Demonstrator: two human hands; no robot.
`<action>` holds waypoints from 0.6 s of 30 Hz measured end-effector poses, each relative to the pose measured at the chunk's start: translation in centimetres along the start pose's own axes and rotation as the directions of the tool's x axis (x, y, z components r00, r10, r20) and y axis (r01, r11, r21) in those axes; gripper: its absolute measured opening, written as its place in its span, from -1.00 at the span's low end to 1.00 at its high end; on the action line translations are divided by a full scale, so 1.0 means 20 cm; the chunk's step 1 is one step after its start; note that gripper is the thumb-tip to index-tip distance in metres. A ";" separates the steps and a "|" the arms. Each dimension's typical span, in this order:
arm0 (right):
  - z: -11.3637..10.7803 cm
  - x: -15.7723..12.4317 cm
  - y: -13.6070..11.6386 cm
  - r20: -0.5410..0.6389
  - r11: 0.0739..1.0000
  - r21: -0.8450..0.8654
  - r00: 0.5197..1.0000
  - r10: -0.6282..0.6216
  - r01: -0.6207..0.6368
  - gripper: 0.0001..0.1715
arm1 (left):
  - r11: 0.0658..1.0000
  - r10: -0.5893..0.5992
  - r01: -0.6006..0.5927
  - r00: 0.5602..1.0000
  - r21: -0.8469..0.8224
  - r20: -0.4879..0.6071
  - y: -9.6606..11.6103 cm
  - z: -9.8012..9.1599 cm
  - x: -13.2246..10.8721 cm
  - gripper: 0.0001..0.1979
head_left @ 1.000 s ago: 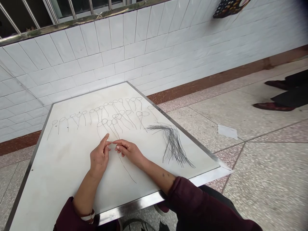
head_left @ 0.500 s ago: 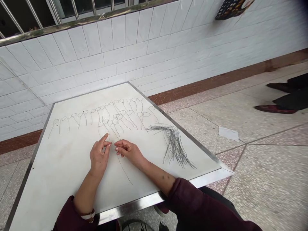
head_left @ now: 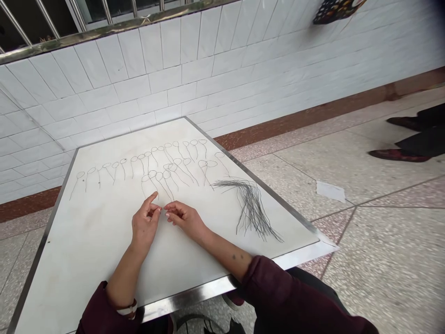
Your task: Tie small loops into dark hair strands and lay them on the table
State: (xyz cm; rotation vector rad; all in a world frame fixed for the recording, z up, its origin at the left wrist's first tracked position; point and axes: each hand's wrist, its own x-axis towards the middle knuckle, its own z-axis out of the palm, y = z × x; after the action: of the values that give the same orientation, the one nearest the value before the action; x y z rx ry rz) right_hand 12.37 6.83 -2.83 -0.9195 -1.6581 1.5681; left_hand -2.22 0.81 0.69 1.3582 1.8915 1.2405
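Both of my hands rest on a white table top (head_left: 86, 241) with a steel rim. My left hand (head_left: 143, 226) and my right hand (head_left: 185, 218) meet fingertip to fingertip, each closed in a pinch on a thin dark wire that barely shows between them. My left index finger sticks up. Just beyond the hands lie rows of wires bent into small loops with stems (head_left: 156, 162). A loose bundle of straight dark wires (head_left: 252, 206) lies to the right of my right hand.
A white tiled wall (head_left: 208, 69) with a metal railing runs behind the table. On the speckled floor to the right are a scrap of paper (head_left: 330, 191) and another person's dark shoes and trouser legs (head_left: 403, 148).
The wire's loose tail, which trailed on the table below my right hand, swung slightly left and no longer shows. The hands have stayed almost in place, fingertips closer.
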 end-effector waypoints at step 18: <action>0.02 -0.01 0.04 -0.046 0.937 -0.259 0.966 -0.255 0.235 -0.76 | 0.921 -0.133 0.154 0.988 -0.358 0.084 0.00 -0.02 0.04 -0.48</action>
State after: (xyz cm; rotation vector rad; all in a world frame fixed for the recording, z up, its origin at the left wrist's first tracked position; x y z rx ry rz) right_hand 12.13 6.47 -3.67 -0.8494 -1.8641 1.1584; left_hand -2.85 1.30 0.97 1.0288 1.5886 1.3772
